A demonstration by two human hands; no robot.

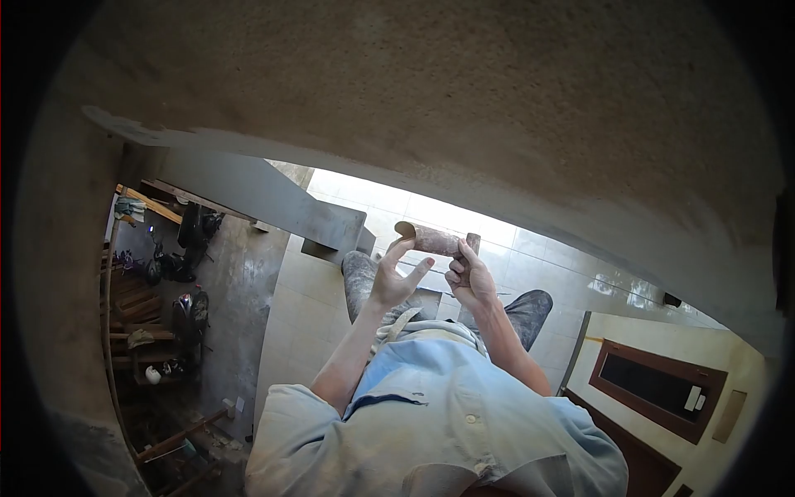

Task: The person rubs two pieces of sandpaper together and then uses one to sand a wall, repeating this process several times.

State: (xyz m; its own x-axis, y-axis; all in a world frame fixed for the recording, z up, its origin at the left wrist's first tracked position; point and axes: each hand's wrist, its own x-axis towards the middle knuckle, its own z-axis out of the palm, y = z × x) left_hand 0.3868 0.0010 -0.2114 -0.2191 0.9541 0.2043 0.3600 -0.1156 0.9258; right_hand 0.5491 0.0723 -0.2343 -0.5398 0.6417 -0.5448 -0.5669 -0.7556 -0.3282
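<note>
A curled brown sheet, dusty and rolled at its left end, is held up in front of my body. My right hand pinches its right end between thumb and fingers, and a short brown piece sticks up beside the thumb. At the sheet's left end, my left hand has its thumb stretched apart, with its fingertips against or just behind the curl. Both hands look dusty.
A rough beam or ceiling surface spans the top, close to the head. A grey ledge juts in at left. Below are light floor tiles, motorbikes and wood at left, and a brown-framed panel at right.
</note>
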